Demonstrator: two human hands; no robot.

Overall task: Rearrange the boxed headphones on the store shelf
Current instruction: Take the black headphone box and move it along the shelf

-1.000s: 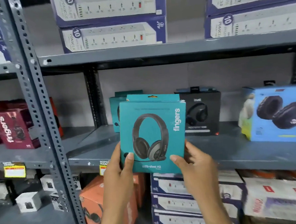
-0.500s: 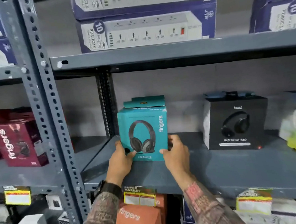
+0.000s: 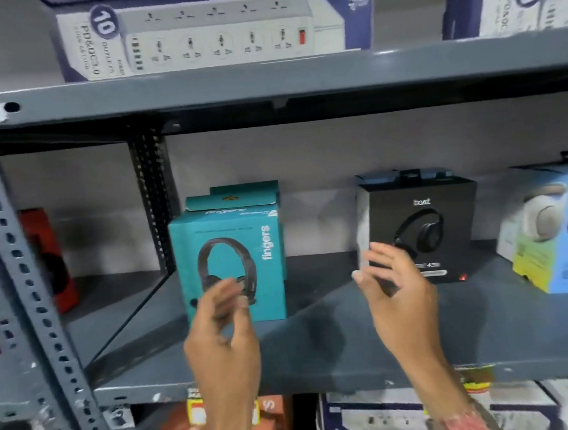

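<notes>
While the teal headphone box (image 3: 232, 261) stands upright on the grey shelf (image 3: 333, 331), near its left end beside the rear upright, both hands hang in front of it with nothing in them. Fingers of the left hand (image 3: 224, 321) are loosely curled (blurred) just before the box's lower front. With fingers spread, the right hand (image 3: 395, 287) overlaps the black headphone box (image 3: 423, 226), well apart from the teal one.
</notes>
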